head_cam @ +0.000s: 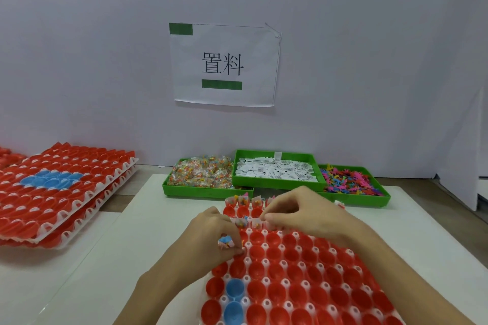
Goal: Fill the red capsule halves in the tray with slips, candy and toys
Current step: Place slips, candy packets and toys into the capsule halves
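capsule halves [290, 253] sit in the tray [287, 282] near you; your right hand [303, 212] pinches a slip, left hand [211, 235] grips toys. seat each piece fully, row by row.

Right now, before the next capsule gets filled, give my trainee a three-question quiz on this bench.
1. True or false: the white slips sit in the middle green bin of the three.
2. Which hand holds a small bunch of blue and orange pieces? A) left B) right C) neither
3. Fill in: apart from red, the tray under the hands holds two ____ capsule halves.

Key: 1 true. 2 A, the left hand; the right hand pinches at a capsule in the far rows. 3 blue.
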Demonstrator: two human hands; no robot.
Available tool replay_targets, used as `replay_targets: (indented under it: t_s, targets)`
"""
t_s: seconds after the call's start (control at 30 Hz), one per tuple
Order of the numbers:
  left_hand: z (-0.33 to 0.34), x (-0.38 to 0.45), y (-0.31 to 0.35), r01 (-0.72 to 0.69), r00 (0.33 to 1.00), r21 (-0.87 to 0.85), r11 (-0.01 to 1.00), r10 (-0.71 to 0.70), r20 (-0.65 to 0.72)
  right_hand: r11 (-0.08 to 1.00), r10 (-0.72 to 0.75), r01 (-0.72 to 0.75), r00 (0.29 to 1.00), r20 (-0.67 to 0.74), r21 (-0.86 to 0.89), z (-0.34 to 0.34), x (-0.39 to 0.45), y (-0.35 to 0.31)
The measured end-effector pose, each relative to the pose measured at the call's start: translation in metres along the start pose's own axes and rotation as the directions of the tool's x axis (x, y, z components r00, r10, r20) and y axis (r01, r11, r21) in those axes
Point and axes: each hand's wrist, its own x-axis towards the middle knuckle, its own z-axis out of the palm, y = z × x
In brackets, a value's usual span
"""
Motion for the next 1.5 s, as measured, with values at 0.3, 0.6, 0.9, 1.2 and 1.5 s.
replay_targets:
  t_s: [0.3,0.6,0.9,1.2,1.5]
  targets:
    - [0.007,0.004,-0.007,-0.048,0.999,0.014,0.999,0.048,0.011,0.901,0.025,0.064,0.98,-0.198,0.43,-0.037,-0.041,0.051]
    - [-0.003,-0.003,-0.004,-0.006,0.974,-0.193,0.981,-0.038,-0.223,0.824,0.057,0.132,0.948,-0.313,0.551,-0.033,-0.047,0.068]
    - [0.006,0.086,-0.048,0.257,0.881,-0.047,0.965,-0.254,-0.399,0.79,0.047,0.221,0.909,-0.415,0.572,-0.035,-0.05,0.071]
    - [0.011,0.134,-0.087,0.2,0.974,0.311,0.929,-0.155,-0.163,0.835,0.036,0.217,0.895,-0.444,0.506,-0.03,-0.051,0.07]
    - [0.017,0.135,-0.086,0.275,0.933,0.239,0.931,-0.198,-0.302,0.839,0.042,0.217,0.889,-0.457,0.499,-0.032,-0.053,0.07]
